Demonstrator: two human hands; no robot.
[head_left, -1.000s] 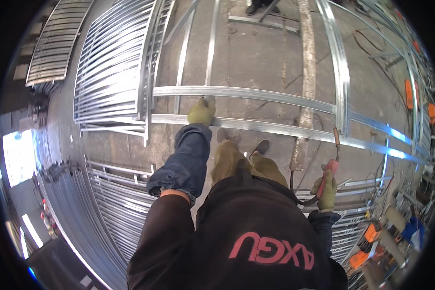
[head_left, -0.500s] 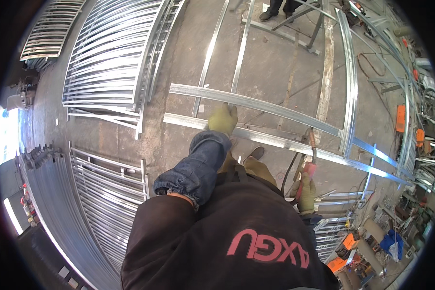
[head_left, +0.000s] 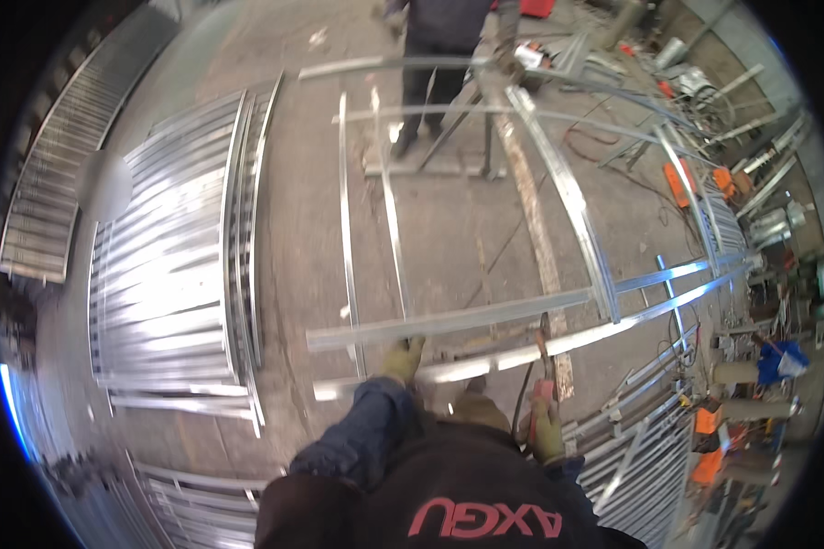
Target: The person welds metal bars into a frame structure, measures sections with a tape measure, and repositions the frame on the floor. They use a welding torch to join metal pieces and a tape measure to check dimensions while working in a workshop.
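Observation:
My left hand [head_left: 401,360], in a yellow-green glove, is closed at the near end of a thin metal bar [head_left: 392,215]. That bar meets the upper of two long shiny metal rails [head_left: 467,318] just beyond my fingers. The lower rail [head_left: 522,355] runs nearly parallel, closer to my body. My gloved right hand [head_left: 547,435] grips a welding torch [head_left: 544,389] with a red handle. Its bent, copper-coloured neck points up near the lower rail, and a dark cable hangs beside it. Whether the torch tip touches the rail I cannot tell.
Across the frame stands a co-worker [head_left: 444,55] in dark clothes, by a metal trestle [head_left: 458,170]. Stacked barred panels [head_left: 169,265] lie at the left. A wide upright rail [head_left: 563,188] crosses toward the right. Orange boxes [head_left: 679,183], cables and scrap crowd the right side.
The view has tilted up, so the rails and my hands sit lower and more of the co-worker shows. My left hand stays at the bar; my right still holds the torch.

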